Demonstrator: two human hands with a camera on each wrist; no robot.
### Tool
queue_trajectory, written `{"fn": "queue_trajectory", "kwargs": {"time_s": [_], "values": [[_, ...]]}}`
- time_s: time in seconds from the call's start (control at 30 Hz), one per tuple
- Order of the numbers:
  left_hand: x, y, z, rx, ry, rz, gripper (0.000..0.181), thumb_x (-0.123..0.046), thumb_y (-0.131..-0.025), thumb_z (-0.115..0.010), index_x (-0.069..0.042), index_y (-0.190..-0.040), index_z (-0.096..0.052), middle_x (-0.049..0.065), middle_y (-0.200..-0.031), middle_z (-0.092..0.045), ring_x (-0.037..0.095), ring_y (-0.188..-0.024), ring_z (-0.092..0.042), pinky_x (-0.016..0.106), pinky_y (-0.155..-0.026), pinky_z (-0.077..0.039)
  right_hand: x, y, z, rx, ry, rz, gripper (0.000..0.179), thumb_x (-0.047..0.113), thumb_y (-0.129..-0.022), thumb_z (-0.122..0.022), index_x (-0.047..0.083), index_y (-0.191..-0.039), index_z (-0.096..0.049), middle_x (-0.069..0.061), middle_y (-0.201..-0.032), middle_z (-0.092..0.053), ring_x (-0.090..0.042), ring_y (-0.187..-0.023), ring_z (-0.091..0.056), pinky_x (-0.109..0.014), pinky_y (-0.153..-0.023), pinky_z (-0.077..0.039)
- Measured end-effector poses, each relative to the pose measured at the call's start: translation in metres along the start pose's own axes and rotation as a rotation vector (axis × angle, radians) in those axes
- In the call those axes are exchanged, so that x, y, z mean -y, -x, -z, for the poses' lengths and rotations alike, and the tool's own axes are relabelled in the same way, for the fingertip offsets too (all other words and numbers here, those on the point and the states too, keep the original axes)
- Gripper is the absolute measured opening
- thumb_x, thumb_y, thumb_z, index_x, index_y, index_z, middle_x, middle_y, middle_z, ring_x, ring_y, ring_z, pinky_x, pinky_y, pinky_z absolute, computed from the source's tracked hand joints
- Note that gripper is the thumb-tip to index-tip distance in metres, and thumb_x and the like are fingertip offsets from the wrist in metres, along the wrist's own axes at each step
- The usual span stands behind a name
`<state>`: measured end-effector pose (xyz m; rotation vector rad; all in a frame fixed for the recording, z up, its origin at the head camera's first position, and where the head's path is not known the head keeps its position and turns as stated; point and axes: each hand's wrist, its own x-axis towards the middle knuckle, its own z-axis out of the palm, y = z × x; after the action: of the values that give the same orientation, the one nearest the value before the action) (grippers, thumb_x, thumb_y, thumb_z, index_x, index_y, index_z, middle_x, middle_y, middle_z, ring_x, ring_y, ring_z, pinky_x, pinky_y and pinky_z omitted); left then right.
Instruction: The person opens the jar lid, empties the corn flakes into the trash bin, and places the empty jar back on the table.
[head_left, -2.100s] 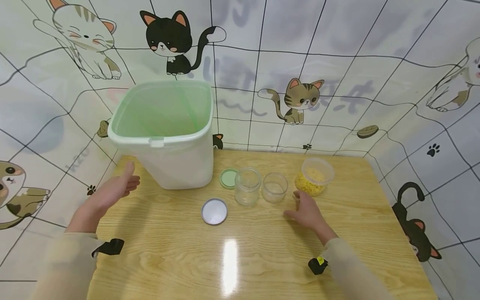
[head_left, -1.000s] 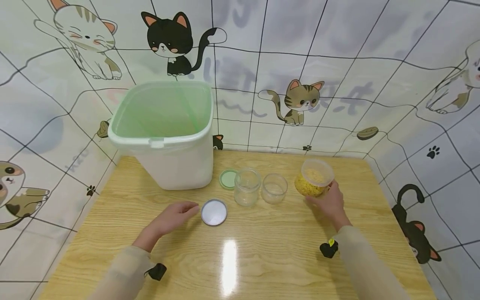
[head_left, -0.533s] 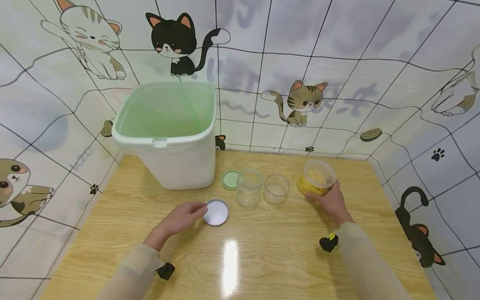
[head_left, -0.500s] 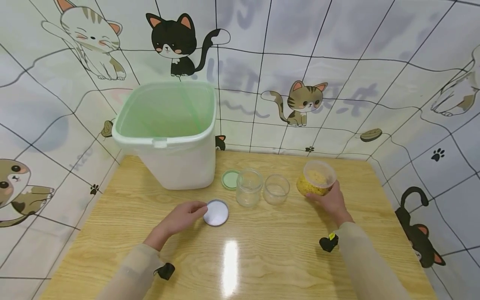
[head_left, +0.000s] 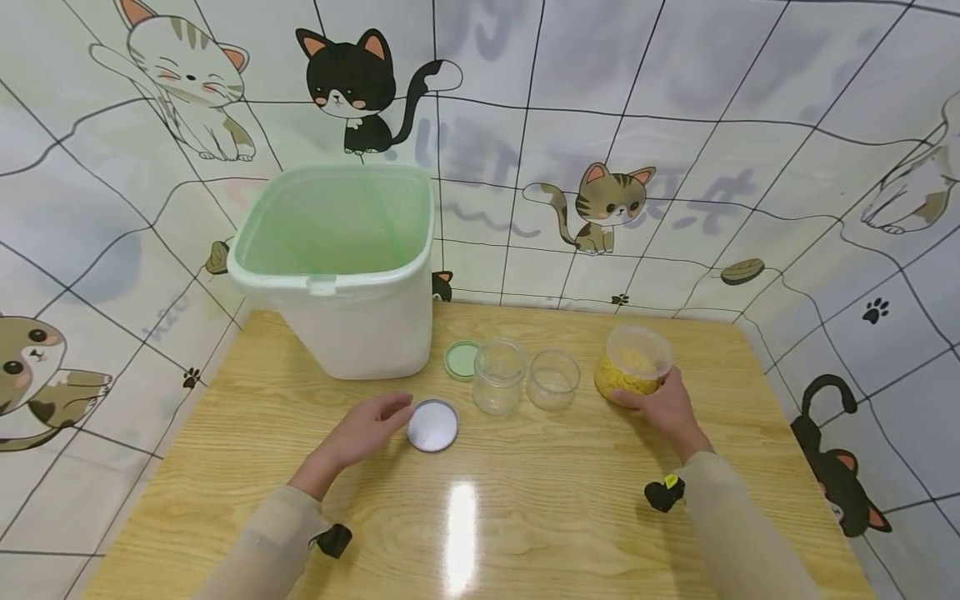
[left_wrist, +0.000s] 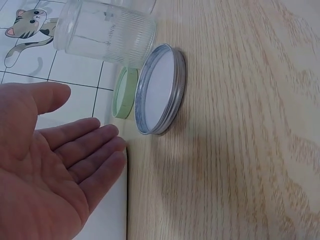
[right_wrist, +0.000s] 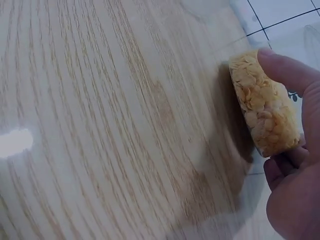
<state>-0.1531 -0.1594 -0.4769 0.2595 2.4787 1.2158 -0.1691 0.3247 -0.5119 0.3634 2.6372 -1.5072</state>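
My right hand (head_left: 666, 410) grips a clear plastic tub (head_left: 649, 343) partly filled with yellow flakes (right_wrist: 264, 107), thumb on its front and fingers round its right side. At the left, my left hand (head_left: 367, 429) is beside a round silver-rimmed lid (head_left: 432, 426) lying on the table with its white inside up. In the left wrist view its fingers are loosely bent and empty, a little apart from that lid. A tall glass jar (head_left: 498, 385) and a shorter clear jar (head_left: 553, 383) stand between the hands. Behind the tall jar lies a green lid (head_left: 459, 360).
A large white bin (head_left: 375, 329) with a pale green inside stands open at the back left of the wooden table (head_left: 540, 517). A wall covering (head_left: 495, 208) with cat drawings closes off the back and sides.
My left hand has come from beside the bin rightward to the silver-rimmed lid. My right hand has shifted right and taken hold of the tub of flakes.
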Motion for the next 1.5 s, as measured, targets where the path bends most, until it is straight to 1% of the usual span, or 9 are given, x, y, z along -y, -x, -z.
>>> {"fn": "queue_trajectory", "kwargs": {"time_s": [0.13,0.2,0.37,0.53,0.73,0.93,1.1,1.33,1.5], "values": [[-0.003,0.0,0.0,-0.013,0.011,-0.018,0.049,-0.036,-0.101,-0.051,-0.007,-0.141,-0.05,0.011,-0.141,-0.055,0.032,-0.128,-0.053,0.049,-0.104,-0.045,0.002,0.006,0.007,0.046,0.057,-0.045,0.123,0.05,-0.077,-0.079,0.003,-0.154,0.003,-0.027,-0.156,-0.02,-0.044,-0.142,-0.025,-0.062,-0.114,-0.025],[-0.006,0.001,0.001,-0.018,0.021,-0.03,0.049,-0.035,-0.101,-0.052,-0.007,-0.141,-0.05,0.011,-0.141,-0.056,0.033,-0.129,-0.052,0.05,-0.105,-0.044,0.005,0.009,0.011,0.052,0.065,-0.011,0.119,0.05,-0.078,-0.078,0.003,-0.155,-0.001,-0.026,-0.154,-0.024,-0.042,-0.14,-0.029,-0.062,-0.112,-0.028],[-0.008,0.001,0.003,-0.017,0.037,-0.106,0.046,-0.025,-0.099,-0.056,-0.005,-0.14,-0.051,0.013,-0.14,-0.056,0.035,-0.131,-0.05,0.05,-0.11,-0.04,0.016,0.016,0.019,0.083,0.059,0.104,0.101,0.041,-0.08,-0.079,0.009,-0.154,-0.018,-0.018,-0.148,-0.037,-0.035,-0.133,-0.037,-0.057,-0.108,-0.033],[-0.011,0.0,0.003,0.0,0.044,-0.196,0.044,-0.008,-0.094,-0.058,-0.001,-0.137,-0.053,0.017,-0.137,-0.058,0.034,-0.13,-0.052,0.05,-0.11,-0.04,0.025,0.03,0.026,0.15,0.12,0.09,0.109,0.039,-0.078,-0.082,0.011,-0.156,-0.012,-0.02,-0.149,-0.036,-0.039,-0.134,-0.036,-0.06,-0.105,-0.033],[-0.02,0.0,0.002,0.022,0.026,-0.253,0.043,-0.013,-0.094,-0.061,0.0,-0.135,-0.055,0.017,-0.133,-0.061,0.033,-0.125,-0.055,0.05,-0.106,-0.044,0.029,0.044,0.025,0.263,0.183,0.131,0.108,0.034,-0.073,-0.086,0.008,-0.154,-0.019,-0.02,-0.146,-0.042,-0.037,-0.131,-0.041,-0.057,-0.103,-0.036],[-0.028,0.003,-0.002,0.128,0.011,-0.306,0.045,-0.022,-0.095,-0.062,-0.004,-0.136,-0.054,0.016,-0.129,-0.064,0.031,-0.121,-0.058,0.048,-0.102,-0.047,0.031,0.053,0.014,0.353,0.225,0.192,0.105,0.033,-0.071,-0.087,0.007,-0.152,-0.026,-0.019,-0.142,-0.047,-0.037,-0.127,-0.045,-0.053,-0.099,-0.041],[-0.038,0.007,-0.007,0.206,0.005,-0.308,0.05,-0.026,-0.094,-0.064,-0.006,-0.138,-0.052,0.014,-0.131,-0.062,0.032,-0.123,-0.057,0.048,-0.104,-0.045,0.036,0.059,-0.001,0.433,0.192,0.242,0.105,0.031,-0.068,-0.089,0.01,-0.152,-0.028,-0.012,-0.142,-0.05,-0.035,-0.131,-0.043,-0.055,-0.103,-0.039],[-0.051,0.008,-0.015,0.292,-0.034,-0.347,0.054,-0.033,-0.094,-0.064,-0.007,-0.14,-0.05,0.012,-0.134,-0.06,0.033,-0.123,-0.056,0.047,-0.105,-0.045,0.051,0.068,-0.025,0.557,0.18,0.251,0.098,0.033,-0.067,-0.09,0.016,-0.147,-0.036,-0.005,-0.131,-0.056,-0.023,-0.115,-0.053,-0.033,-0.092,-0.048],[-0.059,0.005,-0.024,0.38,0.002,-0.328,0.066,-0.032,-0.091,-0.069,-0.006,-0.145,-0.043,0.013,-0.143,-0.052,0.03,-0.131,-0.05,0.047,-0.11,-0.04,0.058,0.072,-0.045,0.619,0.198,0.281,0.102,0.038,-0.065,-0.09,0.019,-0.149,-0.035,0.0,-0.136,-0.053,-0.02,-0.122,-0.051,-0.031,-0.097,-0.046]]}}
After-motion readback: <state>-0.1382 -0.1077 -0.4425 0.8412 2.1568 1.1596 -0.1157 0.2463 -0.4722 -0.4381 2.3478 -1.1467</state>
